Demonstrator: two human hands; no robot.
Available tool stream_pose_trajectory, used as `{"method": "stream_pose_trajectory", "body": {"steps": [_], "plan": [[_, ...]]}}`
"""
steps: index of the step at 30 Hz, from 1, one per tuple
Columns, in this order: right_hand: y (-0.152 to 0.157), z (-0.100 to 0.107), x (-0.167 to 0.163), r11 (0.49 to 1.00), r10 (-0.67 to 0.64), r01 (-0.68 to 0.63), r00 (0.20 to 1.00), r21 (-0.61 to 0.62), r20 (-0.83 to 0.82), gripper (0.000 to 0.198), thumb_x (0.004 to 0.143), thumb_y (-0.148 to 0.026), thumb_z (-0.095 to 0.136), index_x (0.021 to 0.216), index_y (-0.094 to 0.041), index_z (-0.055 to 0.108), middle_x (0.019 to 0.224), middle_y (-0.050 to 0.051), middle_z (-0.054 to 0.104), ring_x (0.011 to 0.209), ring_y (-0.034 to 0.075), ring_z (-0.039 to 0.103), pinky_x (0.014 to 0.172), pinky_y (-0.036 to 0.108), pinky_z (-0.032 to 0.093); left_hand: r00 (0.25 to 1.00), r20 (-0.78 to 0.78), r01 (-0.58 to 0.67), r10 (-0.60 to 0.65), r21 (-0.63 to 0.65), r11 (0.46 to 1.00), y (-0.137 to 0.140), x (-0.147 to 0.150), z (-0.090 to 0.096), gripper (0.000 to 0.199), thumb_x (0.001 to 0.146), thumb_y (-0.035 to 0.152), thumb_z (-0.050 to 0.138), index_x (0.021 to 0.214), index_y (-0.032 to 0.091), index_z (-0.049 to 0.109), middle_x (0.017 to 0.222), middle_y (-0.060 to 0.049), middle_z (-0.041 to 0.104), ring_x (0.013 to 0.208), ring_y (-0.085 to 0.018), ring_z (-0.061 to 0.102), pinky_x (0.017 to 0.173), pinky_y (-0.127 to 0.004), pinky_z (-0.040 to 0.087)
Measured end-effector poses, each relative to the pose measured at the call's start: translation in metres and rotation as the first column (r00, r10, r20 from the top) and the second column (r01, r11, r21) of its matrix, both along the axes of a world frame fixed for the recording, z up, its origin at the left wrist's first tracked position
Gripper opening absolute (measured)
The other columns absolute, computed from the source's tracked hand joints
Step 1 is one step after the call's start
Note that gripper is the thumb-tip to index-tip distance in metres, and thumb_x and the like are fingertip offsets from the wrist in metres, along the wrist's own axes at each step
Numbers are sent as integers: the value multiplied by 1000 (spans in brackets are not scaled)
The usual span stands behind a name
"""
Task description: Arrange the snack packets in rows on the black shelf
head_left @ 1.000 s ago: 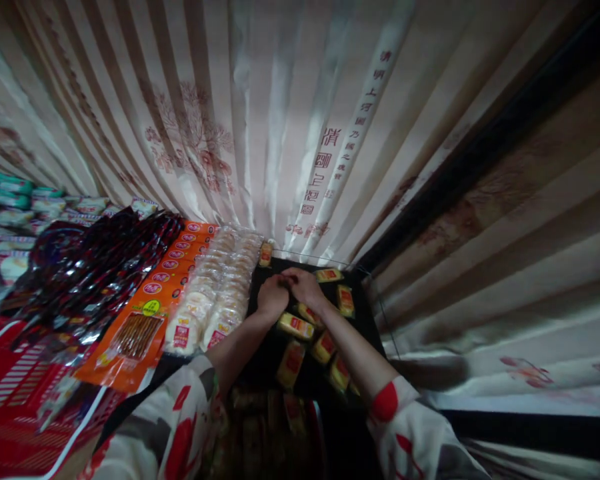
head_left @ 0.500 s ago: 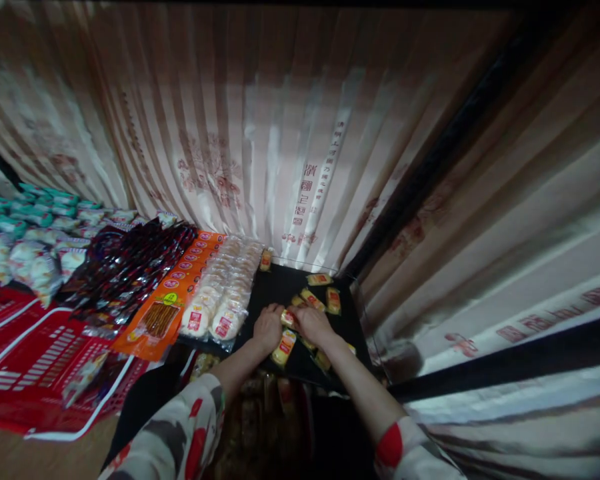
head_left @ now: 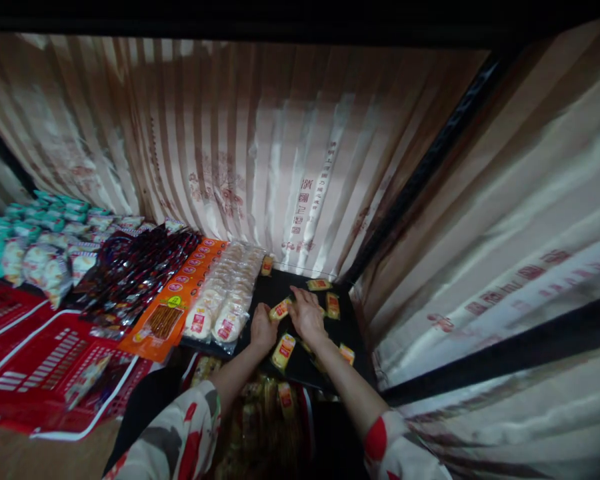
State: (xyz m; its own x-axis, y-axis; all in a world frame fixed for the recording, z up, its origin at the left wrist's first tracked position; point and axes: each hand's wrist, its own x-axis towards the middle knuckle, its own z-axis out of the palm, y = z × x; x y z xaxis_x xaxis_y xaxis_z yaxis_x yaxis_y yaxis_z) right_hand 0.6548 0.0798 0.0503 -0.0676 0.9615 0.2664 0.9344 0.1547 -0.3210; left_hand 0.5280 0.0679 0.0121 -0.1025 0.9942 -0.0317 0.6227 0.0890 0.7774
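A small yellow-wrapped snack cake (head_left: 281,309) with a red label lies between my hands. My left hand (head_left: 263,331) is closed at its left end. Beside its right end is my right hand (head_left: 307,319), palm down, fingers stretched forward over the black shelf (head_left: 300,363) and partly covering other packets. Another wrapped cake (head_left: 283,352) rests just nearer to me, between my wrists. More of the same packets lie loose around the right hand, one upright packet (head_left: 333,306) and one flat packet (head_left: 319,285) among them.
Left of the hands are rows of round white crackers (head_left: 226,327), an orange snack bag (head_left: 153,327) and a pile of dark packets (head_left: 135,273). A red basket (head_left: 55,353) stands lower left. Below the shelf sits a container of more yellow packets (head_left: 260,413). Pleated curtain (head_left: 280,133) hangs behind.
The cake between my hands has shifted slightly up and left. My right hand's fingers have straightened and reach farther forward, uncovering a packet by the right wrist. The view has tilted up slightly.
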Motion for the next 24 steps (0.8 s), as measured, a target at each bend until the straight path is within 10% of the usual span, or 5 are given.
{"method": "stream_pose_trajectory", "body": {"steps": [4, 11, 18, 24], "plan": [[16, -12, -6, 957, -261, 200, 911, -212, -318, 56, 79, -35, 57, 129, -15, 44, 109, 12, 64, 102, 25, 59, 88, 36, 44, 989, 96, -114, 112, 17, 993, 4, 1, -4, 23, 76, 11, 56, 94, 17, 44, 91, -4, 57, 87, -15, 58, 76, -25, 43], [43, -49, -21, 931, -328, 98, 644, -351, -691, 39, 75, -34, 60, 111, -18, 56, 86, 5, 69, 76, 18, 66, 66, 27, 50, 968, 167, -192, 185, 28, 981, 17, 5, -7, 22, 78, 15, 56, 99, 14, 48, 99, -9, 58, 96, -19, 58, 83, -30, 45], [93, -57, -28, 949, -283, 96, 677, -301, -679, 43, 77, -23, 57, 118, -20, 50, 92, 3, 68, 83, 15, 66, 76, 27, 50, 945, 263, -205, 194, 18, 978, 34, 24, 1, 48, 78, 7, 44, 126, 10, 44, 143, -16, 33, 130, -21, 36, 108, -31, 30], [136, -49, -36, 955, -269, 159, 826, -252, -496, 43, 74, -21, 61, 116, -18, 51, 98, 6, 68, 93, 18, 64, 83, 28, 47, 924, 355, -162, 145, 20, 987, 75, 25, -12, 48, 81, 9, 38, 128, 10, 46, 141, -13, 41, 132, -18, 34, 113, -32, 23]]}}
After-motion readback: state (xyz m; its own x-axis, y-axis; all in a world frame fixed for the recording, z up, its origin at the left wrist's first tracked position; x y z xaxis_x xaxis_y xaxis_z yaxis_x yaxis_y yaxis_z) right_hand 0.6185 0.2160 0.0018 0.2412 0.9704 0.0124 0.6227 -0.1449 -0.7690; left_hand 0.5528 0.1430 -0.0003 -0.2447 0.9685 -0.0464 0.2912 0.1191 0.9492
